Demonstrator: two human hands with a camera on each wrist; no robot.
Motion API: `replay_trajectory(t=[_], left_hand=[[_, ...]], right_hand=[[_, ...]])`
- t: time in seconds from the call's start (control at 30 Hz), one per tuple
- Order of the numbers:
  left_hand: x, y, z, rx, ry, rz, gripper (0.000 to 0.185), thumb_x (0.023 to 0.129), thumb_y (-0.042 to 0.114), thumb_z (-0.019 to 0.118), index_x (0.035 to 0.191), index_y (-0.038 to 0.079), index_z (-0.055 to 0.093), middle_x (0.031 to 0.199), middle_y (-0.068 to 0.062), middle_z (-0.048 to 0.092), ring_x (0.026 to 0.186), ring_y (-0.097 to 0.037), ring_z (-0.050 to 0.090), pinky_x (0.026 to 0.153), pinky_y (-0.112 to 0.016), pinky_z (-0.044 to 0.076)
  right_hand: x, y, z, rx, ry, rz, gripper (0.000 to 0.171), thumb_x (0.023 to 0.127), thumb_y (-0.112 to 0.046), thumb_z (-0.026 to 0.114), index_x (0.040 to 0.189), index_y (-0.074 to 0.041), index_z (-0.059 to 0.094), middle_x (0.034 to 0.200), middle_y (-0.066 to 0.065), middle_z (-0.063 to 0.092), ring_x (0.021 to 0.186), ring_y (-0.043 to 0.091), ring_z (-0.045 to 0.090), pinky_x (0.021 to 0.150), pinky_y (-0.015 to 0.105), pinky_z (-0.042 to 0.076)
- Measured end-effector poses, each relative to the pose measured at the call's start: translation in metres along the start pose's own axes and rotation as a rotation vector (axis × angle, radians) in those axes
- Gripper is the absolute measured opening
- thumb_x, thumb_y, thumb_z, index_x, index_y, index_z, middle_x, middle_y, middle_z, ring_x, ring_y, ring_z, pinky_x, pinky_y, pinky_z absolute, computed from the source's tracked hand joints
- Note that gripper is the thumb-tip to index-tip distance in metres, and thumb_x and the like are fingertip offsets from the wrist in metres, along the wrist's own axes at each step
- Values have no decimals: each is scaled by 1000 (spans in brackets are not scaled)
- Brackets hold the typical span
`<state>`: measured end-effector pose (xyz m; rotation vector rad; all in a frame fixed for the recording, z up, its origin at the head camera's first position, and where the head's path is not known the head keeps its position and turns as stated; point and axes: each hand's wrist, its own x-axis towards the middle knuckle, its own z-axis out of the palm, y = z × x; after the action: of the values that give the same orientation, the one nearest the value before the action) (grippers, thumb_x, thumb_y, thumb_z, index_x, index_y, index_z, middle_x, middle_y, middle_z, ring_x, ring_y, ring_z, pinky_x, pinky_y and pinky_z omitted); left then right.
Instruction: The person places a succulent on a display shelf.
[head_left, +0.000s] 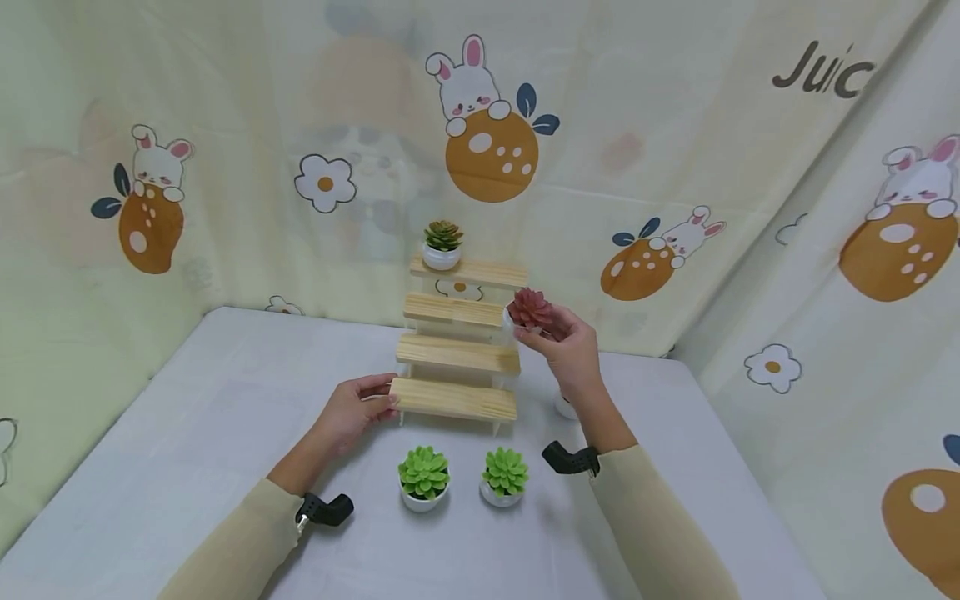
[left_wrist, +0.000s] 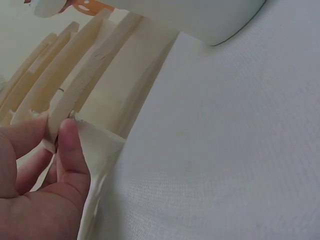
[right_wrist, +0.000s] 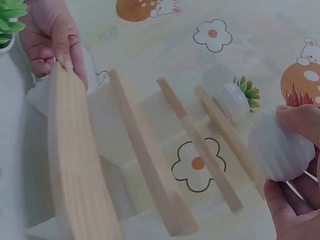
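Note:
A stepped wooden display stand [head_left: 453, 398] with pale boards rises in the middle of the table. My left hand [head_left: 347, 414] pinches the left end of its lowest board between thumb and fingers, as the left wrist view also shows. A red artificial succulent [head_left: 532, 307] in a ribbed white pot [right_wrist: 281, 145] is held in my right hand [head_left: 576, 350], beside the right ends of the upper boards. That pot is off the boards, gripped by thumb and fingers. On the top board's left end stands a dark green succulent [head_left: 443, 236] in a white pot.
Two bright green potted succulents [head_left: 424, 472] stand on the white-covered table [head_left: 247, 400] in front of the stand. Another white pot [head_left: 565, 407] is partly hidden behind my right forearm. A printed curtain [head_left: 360, 250] hangs close behind the stand.

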<state>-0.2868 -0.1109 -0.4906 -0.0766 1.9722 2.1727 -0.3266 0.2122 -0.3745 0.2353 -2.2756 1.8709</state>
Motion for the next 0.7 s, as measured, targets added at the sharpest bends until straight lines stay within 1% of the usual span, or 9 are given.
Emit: replay_trajectory(t=[0.2, 0.33, 0.43, 0.6, 0.7], left_hand=[[-2, -1, -3, -8, -5, 18, 51, 98, -3, 63, 148, -4, 50, 130, -23, 58, 96, -15, 68, 86, -26, 65], [-2, 0, -2, 1, -6, 12, 51, 99, -2, 63, 148, -3, 50, 132, -23, 58, 97, -15, 68, 88, -27, 64], [-1, 0, -1, 13, -5, 4, 51, 99, -2, 63, 148, -2, 50, 133, -23, 57, 98, -16, 68, 88, -27, 64], [-1, 0, 0, 16, -14, 19, 50, 99, -2, 63, 147, -3, 50, 132, -23, 57, 97, -15, 68, 88, -27, 65], [-2, 1, 0, 13, -16, 23, 50, 99, -1, 63, 147, -4, 50, 132, -24, 57, 96, -15, 68, 88, -28, 65]], right_hand=[[16, -7, 6, 16, -6, -3, 56, 85, -26, 85, 136, -13, 64, 134, 7, 67, 120, 18, 63, 96, 16, 58], [27, -12, 8, 6, -9, -8, 56, 85, -25, 85, 136, -13, 64, 135, 7, 66, 121, 17, 63, 97, 17, 58], [33, -14, 8, -13, -14, -8, 58, 84, -25, 87, 136, -12, 64, 133, 7, 67, 119, 18, 63, 95, 17, 58], [43, -14, 11, -32, -28, -1, 58, 83, -21, 87, 135, -9, 64, 132, 10, 67, 115, 18, 63, 89, 14, 59], [49, -14, 13, -46, -23, -5, 57, 83, -21, 87, 134, -8, 65, 132, 10, 68, 115, 18, 64, 90, 16, 59]])
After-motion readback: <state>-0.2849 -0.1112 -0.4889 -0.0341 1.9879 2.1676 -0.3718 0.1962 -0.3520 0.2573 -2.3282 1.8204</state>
